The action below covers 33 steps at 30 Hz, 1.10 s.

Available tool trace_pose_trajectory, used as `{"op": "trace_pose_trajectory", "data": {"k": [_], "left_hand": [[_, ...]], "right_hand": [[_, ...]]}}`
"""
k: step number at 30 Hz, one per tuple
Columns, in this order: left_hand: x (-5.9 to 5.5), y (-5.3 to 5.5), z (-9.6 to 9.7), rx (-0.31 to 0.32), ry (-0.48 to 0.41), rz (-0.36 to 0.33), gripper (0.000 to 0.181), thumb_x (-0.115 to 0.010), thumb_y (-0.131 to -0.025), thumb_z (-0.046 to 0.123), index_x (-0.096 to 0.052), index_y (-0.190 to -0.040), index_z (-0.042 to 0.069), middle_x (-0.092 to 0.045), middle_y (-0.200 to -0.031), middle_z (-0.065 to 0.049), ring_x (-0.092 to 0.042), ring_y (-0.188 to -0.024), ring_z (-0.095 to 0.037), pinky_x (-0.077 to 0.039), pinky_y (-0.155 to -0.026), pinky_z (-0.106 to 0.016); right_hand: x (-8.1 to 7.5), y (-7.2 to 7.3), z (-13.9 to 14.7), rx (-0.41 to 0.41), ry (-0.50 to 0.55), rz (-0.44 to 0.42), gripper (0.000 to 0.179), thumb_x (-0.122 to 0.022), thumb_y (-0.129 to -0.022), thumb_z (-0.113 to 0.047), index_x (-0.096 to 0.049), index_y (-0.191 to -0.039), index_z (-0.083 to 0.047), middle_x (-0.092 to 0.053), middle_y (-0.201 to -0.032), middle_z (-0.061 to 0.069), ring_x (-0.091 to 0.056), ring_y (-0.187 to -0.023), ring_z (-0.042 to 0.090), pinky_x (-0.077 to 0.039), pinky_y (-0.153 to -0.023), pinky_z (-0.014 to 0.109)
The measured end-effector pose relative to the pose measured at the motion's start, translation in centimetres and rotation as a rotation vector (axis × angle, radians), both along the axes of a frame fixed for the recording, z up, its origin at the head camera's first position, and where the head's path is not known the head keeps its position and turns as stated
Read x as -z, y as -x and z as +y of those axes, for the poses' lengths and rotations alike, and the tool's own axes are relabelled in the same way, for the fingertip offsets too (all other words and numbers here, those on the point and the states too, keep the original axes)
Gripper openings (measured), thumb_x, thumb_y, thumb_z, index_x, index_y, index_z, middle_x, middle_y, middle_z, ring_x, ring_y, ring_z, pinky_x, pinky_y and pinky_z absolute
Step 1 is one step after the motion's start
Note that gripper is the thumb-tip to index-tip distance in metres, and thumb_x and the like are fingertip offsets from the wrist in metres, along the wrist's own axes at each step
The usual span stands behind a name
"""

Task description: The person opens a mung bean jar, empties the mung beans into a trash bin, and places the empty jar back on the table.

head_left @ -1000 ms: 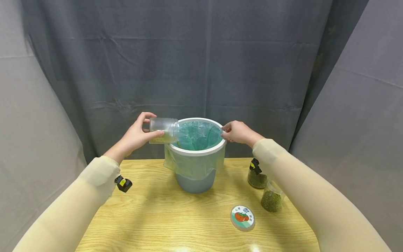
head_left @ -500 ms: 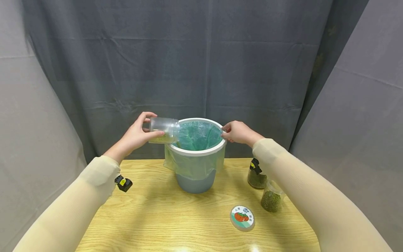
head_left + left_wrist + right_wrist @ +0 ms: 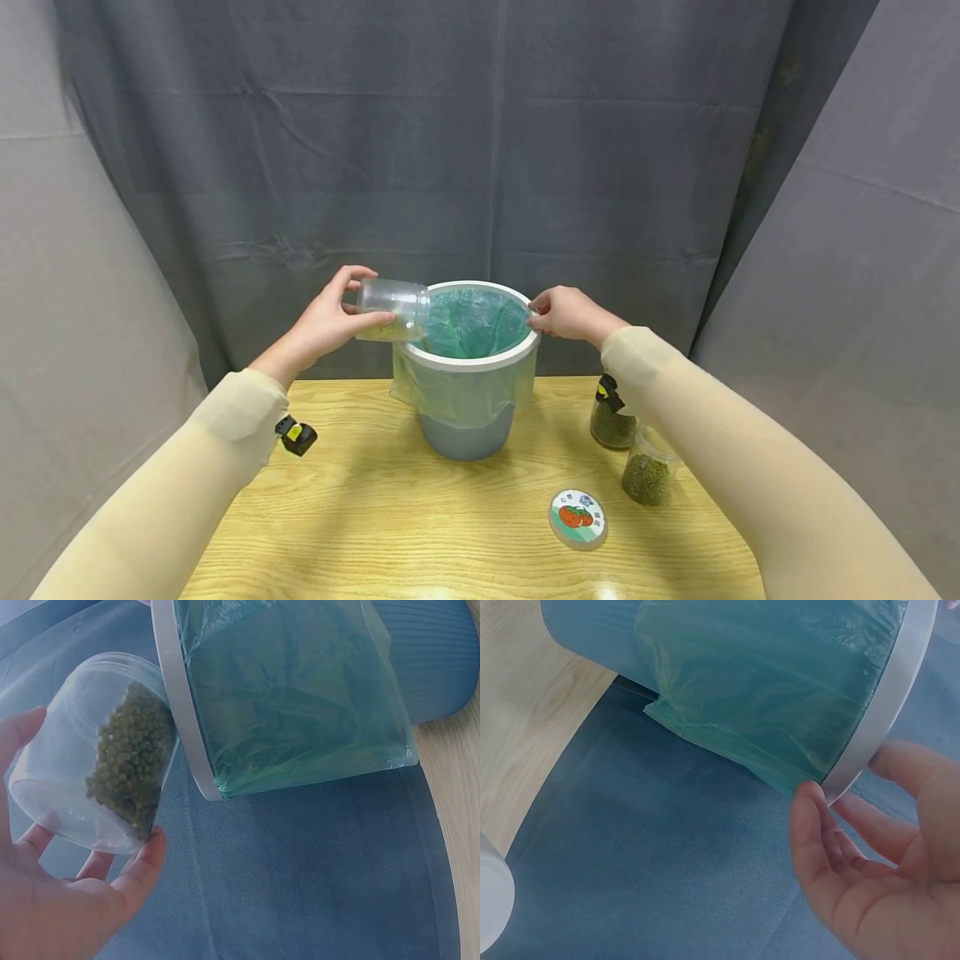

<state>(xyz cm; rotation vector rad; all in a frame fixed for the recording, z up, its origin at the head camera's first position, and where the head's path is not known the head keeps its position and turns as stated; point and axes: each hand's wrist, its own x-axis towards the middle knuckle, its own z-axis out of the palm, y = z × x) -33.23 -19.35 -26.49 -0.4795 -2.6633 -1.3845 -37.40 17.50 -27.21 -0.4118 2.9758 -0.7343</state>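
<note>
Clear cyl. plastic jar (image 3: 396, 298) edged R, was prob. light, slick; L hand (image 3: 324, 323) gripped base (image 3: 71, 810) end, best hold; R hand (image 3: 567, 312) pinched white round bin rim (image 3: 476, 365).

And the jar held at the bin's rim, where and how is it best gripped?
Probably the jar is best held round its wall near the closed base, coming from the left, as the left hand does: it is tipped on its side, mouth toward the bin, so that end should stay free for the beans. The round wall suits curved fingers.
</note>
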Motion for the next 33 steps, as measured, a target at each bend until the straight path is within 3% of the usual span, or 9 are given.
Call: {"op": "trace_pose_trajectory", "data": {"k": [6,13,22,33], "left_hand": [[-0.06,-0.02,0.17,0.004,0.000,0.006,0.074,-0.078,-0.092,0.031,-0.037,-0.152,0.019,-0.042,-0.151,-0.021,-0.061,-0.122,-0.043,-0.051,-0.093,-0.049],[-0.09,-0.04,0.37,0.004,-0.009,0.011,0.074,-0.078,-0.092,0.029,-0.037,-0.153,0.019,-0.041,-0.153,-0.021,-0.061,-0.123,-0.044,-0.051,-0.097,-0.053],[-0.08,-0.11,0.50,0.000,-0.009,0.019,0.074,-0.079,-0.092,0.028,-0.038,-0.153,0.019,-0.042,-0.152,-0.021,-0.061,-0.123,-0.044,-0.051,-0.096,-0.053],[0.01,0.03,0.62,0.007,-0.028,0.016,0.075,-0.077,-0.093,0.029,-0.038,-0.157,0.023,-0.039,-0.156,-0.020,-0.059,-0.128,-0.045,-0.050,-0.103,-0.059]], "right_hand": [[-0.09,0.02,0.00,-0.013,-0.040,0.055,0.043,-0.069,-0.098,-0.019,-0.065,-0.132,0.006,-0.071,-0.125,0.023,-0.069,-0.105,0.031,-0.057,-0.091,0.043],[-0.38,-0.08,0.13,-0.024,-0.068,0.086,0.033,-0.072,-0.097,-0.021,-0.073,-0.120,0.003,-0.074,-0.116,0.018,-0.066,-0.100,0.027,-0.055,-0.091,0.043],[-0.84,-0.14,0.52,-0.053,-0.078,0.043,0.041,-0.070,-0.099,-0.023,-0.068,-0.129,0.004,-0.071,-0.127,0.021,-0.067,-0.117,0.034,-0.054,-0.101,0.047],[-0.86,-0.17,0.59,-0.058,-0.070,0.025,0.042,-0.069,-0.099,-0.021,-0.066,-0.132,0.005,-0.070,-0.129,0.022,-0.066,-0.120,0.035,-0.053,-0.103,0.048]]}}
